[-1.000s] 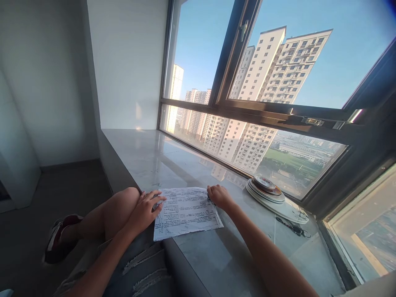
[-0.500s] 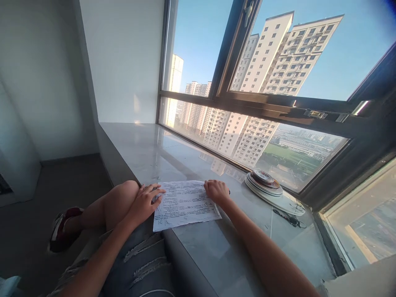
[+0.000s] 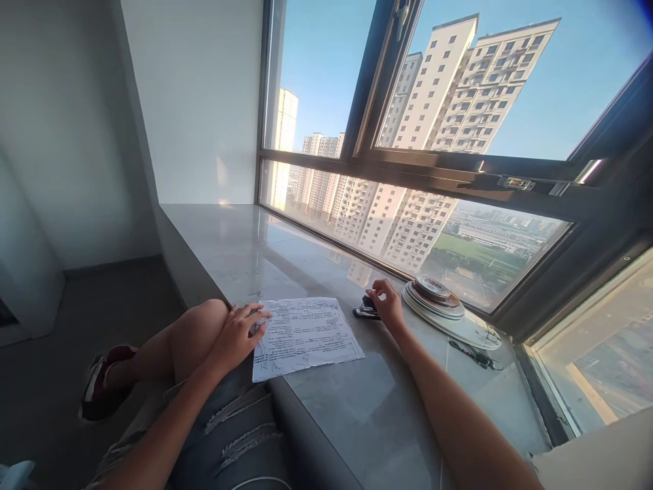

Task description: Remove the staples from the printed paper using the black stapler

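Note:
Printed sheets of paper lie on the glossy grey sill, their near left corner over its edge. My left hand rests on the left edge of the paper with its fingers spread. To the right of the paper, a small black stapler-like object is on the sill. My right hand is at its right end, fingers curled and pressed together around its upper part.
A stack of round plates stands by the window, right of my right hand. Beside it lie black-handled scissors. The window frame borders the sill. My bent knee is at the sill's front edge.
My right hand has left the paper's top right corner and moved right, to the black object, which now shows. My left hand has stayed on the paper.

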